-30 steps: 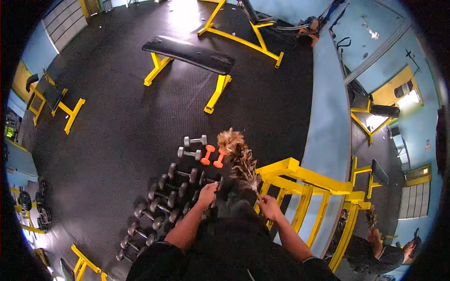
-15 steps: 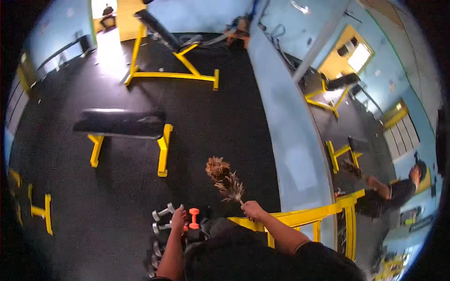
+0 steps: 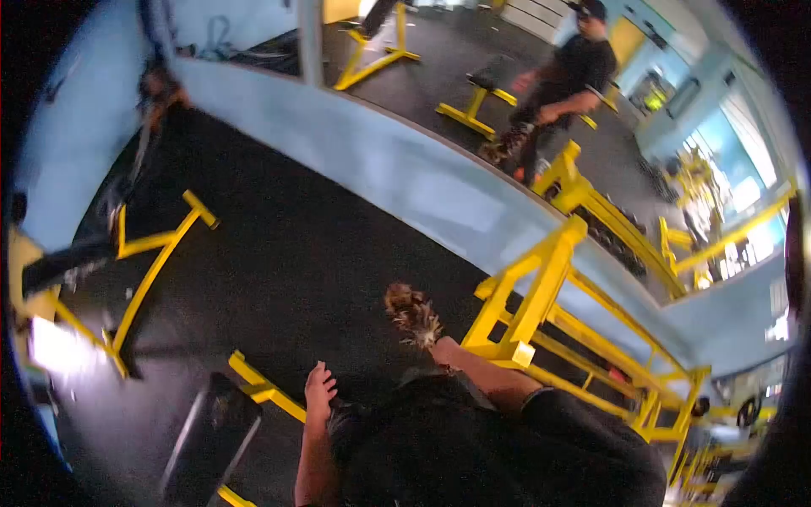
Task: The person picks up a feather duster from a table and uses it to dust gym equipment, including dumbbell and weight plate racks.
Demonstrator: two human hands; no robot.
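Observation:
My right hand (image 3: 443, 350) grips the handle of a brown feather duster (image 3: 411, 313), whose feathers point up and away over the black rubber floor. It is just left of a yellow steel rack (image 3: 541, 279). My left hand (image 3: 319, 390) hangs open at my side with fingers apart, holding nothing, above the end of a black padded bench (image 3: 207, 431) with yellow legs.
A wall mirror (image 3: 473, 76) above a blue ledge shows a reflection of a person in black. Yellow bench frames (image 3: 144, 253) stand at the left. More yellow racks (image 3: 676, 397) run along the right.
The view has swung to the right: the dumbbells on the floor have left the picture and the mirror and yellow rack now fill it. My right hand keeps the duster; my left hand stays empty.

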